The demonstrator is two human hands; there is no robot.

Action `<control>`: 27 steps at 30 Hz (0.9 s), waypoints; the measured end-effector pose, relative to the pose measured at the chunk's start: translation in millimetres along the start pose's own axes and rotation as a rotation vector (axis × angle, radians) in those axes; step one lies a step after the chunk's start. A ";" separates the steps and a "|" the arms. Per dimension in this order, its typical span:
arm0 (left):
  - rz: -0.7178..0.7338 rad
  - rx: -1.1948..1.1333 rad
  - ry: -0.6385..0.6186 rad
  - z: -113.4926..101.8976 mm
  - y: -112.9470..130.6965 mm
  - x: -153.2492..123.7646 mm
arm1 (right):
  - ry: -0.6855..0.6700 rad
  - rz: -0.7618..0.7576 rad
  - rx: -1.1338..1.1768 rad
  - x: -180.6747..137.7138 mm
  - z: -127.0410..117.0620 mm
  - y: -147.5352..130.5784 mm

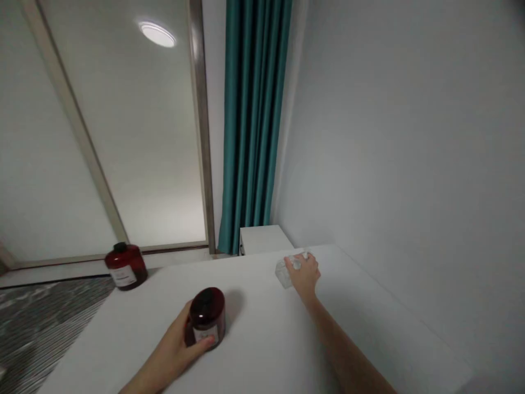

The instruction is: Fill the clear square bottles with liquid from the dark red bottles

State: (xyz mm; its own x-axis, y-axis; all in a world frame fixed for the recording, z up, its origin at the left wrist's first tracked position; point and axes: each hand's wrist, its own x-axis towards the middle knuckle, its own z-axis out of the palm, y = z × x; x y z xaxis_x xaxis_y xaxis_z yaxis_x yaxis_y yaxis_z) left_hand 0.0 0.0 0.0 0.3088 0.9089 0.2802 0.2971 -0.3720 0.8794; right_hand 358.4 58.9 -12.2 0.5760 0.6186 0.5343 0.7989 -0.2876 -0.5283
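My left hand [182, 339] is closed around a dark red bottle [208, 312] with a black cap and a white label, the thumb lying across the label. Farther off to the right, my right hand [304, 273] grips a clear, faceted bottle or jar [283, 272] at the far part of the white table [254, 350]. The fingers cover much of this clear container, so its exact kind is hard to make out. A second dark red bottle [126, 267], black-capped and white-labelled, stands upright near the table's left edge, apart from both hands.
A low white cabinet [264, 238] stands beyond the table's far edge. Behind it hang teal curtains [254, 120] beside frosted sliding doors [135, 137]. A bare wall [402, 153] runs along the right side. Grey striped fabric [45, 323] lies at the lower left.
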 end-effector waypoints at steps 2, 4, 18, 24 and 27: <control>-0.002 -0.005 -0.055 -2.1 12.1 -1.6 | -0.013 -0.019 0.016 -21.2 -2.7 -25.0; -0.010 -0.035 -0.085 -5.7 17.5 -3.7 | -0.031 -0.053 0.042 -41.0 -4.2 -48.5; 0.032 -0.102 -0.004 -26.9 -6.1 -5.9 | -0.283 -0.422 0.224 -110.5 -4.3 -76.8; 0.008 -0.126 -0.045 -31.0 2.6 -8.7 | -0.373 -0.506 0.193 -104.2 -1.9 -63.1; 0.041 -0.107 -0.063 -30.5 5.5 -13.7 | -0.306 -0.494 0.192 -110.6 -0.4 -73.4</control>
State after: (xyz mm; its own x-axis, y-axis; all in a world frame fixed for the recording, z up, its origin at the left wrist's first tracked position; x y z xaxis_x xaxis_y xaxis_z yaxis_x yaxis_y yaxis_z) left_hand -30.1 -8.8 12.7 0.3753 0.8788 0.2947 0.1862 -0.3829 0.9048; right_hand 236.1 11.3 -32.3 0.0466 0.8354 0.5476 0.8970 0.2063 -0.3910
